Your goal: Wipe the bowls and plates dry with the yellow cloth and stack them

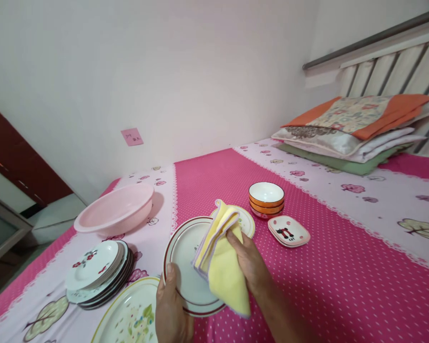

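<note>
My left hand (pixel 171 305) grips the lower left rim of a white plate (pixel 189 257) with a dark red band, thumb on top. The plate is tilted and held up over the bed. In my right hand (pixel 248 255) is a folded yellow cloth (pixel 227 271) with a purple edge, lying across the plate's right side and hiding part of it. Behind the cloth, a smaller yellow-rimmed plate (pixel 248 221) shows in part. A large plate with a green leaf pattern (pixel 128 305) lies at the lower left, partly covered by my left hand.
A pink basin (pixel 114 209) and a stack of flowered plates (pixel 93 267) stand on the left. Beyond my right hand are stacked orange bowls (pixel 266 202) and small square dishes (pixel 289 231). Folded pillows (pixel 350 128) lie at the back right, near the wall.
</note>
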The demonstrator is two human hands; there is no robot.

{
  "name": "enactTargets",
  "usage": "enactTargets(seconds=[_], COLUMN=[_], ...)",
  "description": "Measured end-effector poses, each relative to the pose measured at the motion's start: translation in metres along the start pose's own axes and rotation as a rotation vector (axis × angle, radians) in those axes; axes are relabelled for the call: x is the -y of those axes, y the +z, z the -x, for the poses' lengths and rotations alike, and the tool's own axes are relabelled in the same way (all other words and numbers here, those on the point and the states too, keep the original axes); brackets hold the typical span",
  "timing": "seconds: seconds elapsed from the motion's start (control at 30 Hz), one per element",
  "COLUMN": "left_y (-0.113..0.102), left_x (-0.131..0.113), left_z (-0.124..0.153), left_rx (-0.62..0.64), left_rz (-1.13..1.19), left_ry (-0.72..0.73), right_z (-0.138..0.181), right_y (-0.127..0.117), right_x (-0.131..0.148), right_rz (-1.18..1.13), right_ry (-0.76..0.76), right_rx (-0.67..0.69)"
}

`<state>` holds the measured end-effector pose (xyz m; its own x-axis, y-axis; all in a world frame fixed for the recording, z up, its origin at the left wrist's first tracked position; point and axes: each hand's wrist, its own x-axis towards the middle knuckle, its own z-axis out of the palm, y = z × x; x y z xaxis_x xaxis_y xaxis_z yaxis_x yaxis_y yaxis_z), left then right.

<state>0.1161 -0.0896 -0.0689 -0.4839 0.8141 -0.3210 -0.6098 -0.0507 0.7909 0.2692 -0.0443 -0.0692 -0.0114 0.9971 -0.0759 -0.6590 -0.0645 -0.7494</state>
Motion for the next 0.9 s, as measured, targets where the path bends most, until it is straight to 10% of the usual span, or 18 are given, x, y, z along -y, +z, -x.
enactTargets(seconds=[0.33, 0.67, 0.9], left_y=[0.014, -0.003, -0.004], left_x=[0.001, -0.007, -0.016], left_z=[0.015, -0.002, -0.002], left_rx=[-0.254, 0.065, 0.239], left_rz=[-0.024, 0.104, -0.110], left_ry=[0.096, -0.071, -0.075], right_z=[0.021, 0.007, 0.004], right_y=[0.035, -0.009, -0.021], right_x=[-0.061, 0.023, 0.030], right_rz=[-0.204, 0.193, 0.303], right_ry=[0.112, 0.091, 0.100], right_rx=[-0.220, 0.079, 0.196])
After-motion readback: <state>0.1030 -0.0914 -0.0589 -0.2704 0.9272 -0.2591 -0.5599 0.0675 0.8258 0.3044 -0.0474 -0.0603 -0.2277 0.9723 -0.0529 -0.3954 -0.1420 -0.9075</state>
